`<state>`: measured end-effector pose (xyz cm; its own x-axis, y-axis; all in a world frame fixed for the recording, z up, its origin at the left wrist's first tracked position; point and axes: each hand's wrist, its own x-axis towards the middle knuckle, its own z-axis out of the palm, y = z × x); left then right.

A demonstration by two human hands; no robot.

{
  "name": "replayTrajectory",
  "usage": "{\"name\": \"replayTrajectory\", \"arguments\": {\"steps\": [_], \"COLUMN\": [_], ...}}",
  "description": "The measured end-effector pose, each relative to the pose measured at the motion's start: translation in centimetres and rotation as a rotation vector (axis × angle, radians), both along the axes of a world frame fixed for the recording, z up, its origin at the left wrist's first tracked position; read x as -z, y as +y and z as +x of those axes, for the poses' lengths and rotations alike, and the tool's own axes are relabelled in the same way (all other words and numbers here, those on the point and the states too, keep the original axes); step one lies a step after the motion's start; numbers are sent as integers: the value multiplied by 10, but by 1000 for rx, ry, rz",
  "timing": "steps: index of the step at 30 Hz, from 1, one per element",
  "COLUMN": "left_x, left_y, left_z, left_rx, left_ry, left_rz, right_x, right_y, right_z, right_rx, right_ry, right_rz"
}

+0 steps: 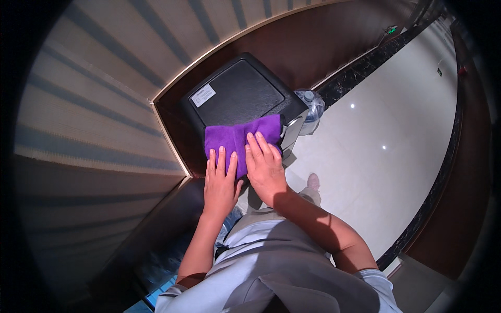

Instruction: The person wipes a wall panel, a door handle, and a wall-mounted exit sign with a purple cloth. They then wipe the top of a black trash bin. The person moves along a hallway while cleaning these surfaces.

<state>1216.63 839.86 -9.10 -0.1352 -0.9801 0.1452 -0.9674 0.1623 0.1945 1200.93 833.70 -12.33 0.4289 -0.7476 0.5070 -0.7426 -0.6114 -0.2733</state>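
Note:
A folded purple cloth (223,136) with dark edging lies over the near edge of a black, box-like appliance or cabinet (238,94) with a textured top. My left hand (221,176) rests palm down on the cloth's near left part, fingers spread and thumb by its lower edge. Beside it, my right hand (266,166) is flat on the right part, its fingers pointing up and to the left. Neither hand visibly pinches the fabric. A white label (203,95) with print is stuck on the far left of the black top.
A clear plastic bottle (313,105) in a thin bag stands right of the black unit. Dark wood panelling (297,47) and striped wallpaper (105,74) form a corner behind and left. Pale glossy floor (364,137) stretches right, edged by a black marble-look border (354,80).

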Motion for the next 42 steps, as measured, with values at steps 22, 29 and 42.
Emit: {"name": "replayTrajectory", "arguments": {"steps": [22,29,42], "left_x": [97,123,51], "left_y": [-9,-23,11], "left_z": [-9,9,-23], "left_rx": [-421,-269,-187], "left_ry": [1056,1220,650], "left_rz": [-47,-79,-235], "right_x": [-32,-29,-27], "right_y": [-58,-59,-40], "right_z": [20,52,-5], "right_rx": [-452,-475,-361], "right_ry": [198,205,77], "right_rz": [275,174,202]}}
